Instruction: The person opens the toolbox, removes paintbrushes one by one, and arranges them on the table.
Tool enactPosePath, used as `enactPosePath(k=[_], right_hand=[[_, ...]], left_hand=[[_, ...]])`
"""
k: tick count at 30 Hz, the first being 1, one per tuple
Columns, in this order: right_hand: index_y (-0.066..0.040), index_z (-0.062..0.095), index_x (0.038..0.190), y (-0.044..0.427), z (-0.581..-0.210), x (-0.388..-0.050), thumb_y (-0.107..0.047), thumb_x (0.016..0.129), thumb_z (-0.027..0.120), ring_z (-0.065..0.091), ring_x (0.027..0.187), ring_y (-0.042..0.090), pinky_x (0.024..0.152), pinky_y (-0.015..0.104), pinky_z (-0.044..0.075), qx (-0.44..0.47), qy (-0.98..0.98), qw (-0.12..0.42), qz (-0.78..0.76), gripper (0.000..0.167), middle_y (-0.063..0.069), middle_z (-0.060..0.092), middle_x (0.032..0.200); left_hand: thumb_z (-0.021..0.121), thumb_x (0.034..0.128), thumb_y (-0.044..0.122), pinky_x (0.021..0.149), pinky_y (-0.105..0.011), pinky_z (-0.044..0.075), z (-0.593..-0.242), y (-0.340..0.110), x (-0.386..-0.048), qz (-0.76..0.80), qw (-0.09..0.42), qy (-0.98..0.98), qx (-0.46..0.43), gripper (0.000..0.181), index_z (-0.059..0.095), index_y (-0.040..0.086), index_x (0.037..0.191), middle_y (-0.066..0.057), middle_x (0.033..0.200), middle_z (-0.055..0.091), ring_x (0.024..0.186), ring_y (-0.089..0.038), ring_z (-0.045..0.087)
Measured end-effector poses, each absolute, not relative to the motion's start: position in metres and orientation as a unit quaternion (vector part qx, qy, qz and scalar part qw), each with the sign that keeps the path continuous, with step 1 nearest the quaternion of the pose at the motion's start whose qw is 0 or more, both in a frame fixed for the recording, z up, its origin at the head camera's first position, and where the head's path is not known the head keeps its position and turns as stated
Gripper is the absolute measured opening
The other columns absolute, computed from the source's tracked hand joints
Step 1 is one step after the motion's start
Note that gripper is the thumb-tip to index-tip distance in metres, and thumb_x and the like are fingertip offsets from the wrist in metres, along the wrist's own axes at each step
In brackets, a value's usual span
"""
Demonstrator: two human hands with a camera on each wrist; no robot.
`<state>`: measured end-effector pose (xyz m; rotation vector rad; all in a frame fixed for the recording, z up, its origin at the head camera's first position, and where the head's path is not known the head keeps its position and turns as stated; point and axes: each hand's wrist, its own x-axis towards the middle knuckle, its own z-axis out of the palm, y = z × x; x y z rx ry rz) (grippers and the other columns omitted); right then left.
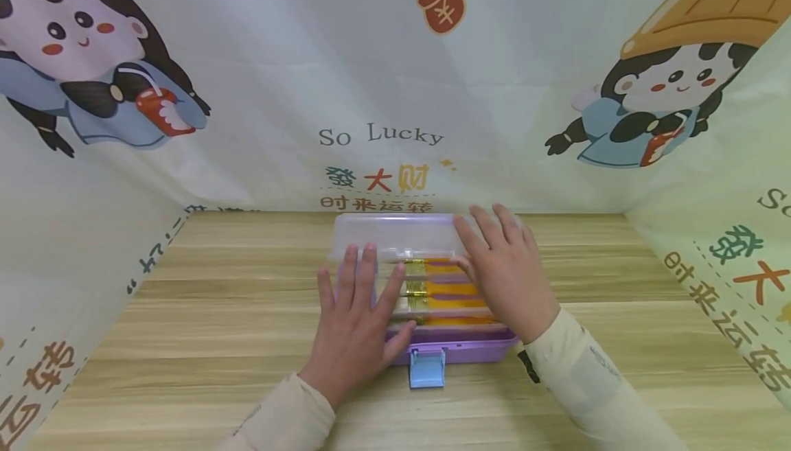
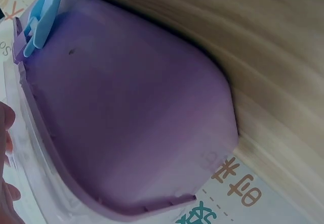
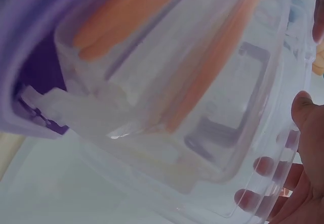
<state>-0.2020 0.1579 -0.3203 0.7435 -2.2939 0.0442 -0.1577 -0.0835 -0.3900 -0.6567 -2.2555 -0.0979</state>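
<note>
A purple box with a blue latch lies on the wood-patterned surface, its clear lid raised at the back. Inside, a clear tray holds several brushes with orange handles. My left hand spreads its fingers over the tray's left end. My right hand reaches across the right end to the lid, fingers extended. The left wrist view shows the purple box wall and fingertips beside clear plastic. Through clear plastic in the right wrist view, fingers of the right hand show.
Wood-patterned surface extends around the box. A printed cloth stands behind and along both sides. A small black object lies partly hidden beneath the right forearm.
</note>
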Motion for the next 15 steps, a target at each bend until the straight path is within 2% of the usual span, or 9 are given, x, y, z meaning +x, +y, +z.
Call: enactPosePath(k=[9,15], right_hand=[[-0.009,0.055,0.137,0.154,-0.311,-0.209,-0.032,0.093,0.07,0.042,0.133,0.047,0.095,0.066,0.043,0.274,-0.903,0.331,0.015,0.052,0.018,0.053,0.142],[-0.009,0.055,0.135,0.154,-0.307,-0.215,-0.031,0.094,0.068,0.045,0.131,0.046,0.092,0.067,0.045,0.275,-0.9,0.336,0.016,0.048,0.017,0.055,0.141]], left_hand=[[0.037,0.0953,0.057,0.113,-0.067,0.001,-0.395,-0.077,-0.16,-0.053,0.375,-0.886,-0.269,0.073,0.035,0.011,0.152,-0.027,0.161,0.004,0.147,-0.047,0.006],[0.045,0.0922,0.055,0.112,-0.069,0.005,-0.404,-0.074,-0.162,-0.046,0.373,-0.883,-0.281,0.075,0.035,0.013,0.153,-0.03,0.16,0.01,0.146,-0.049,0.011]])
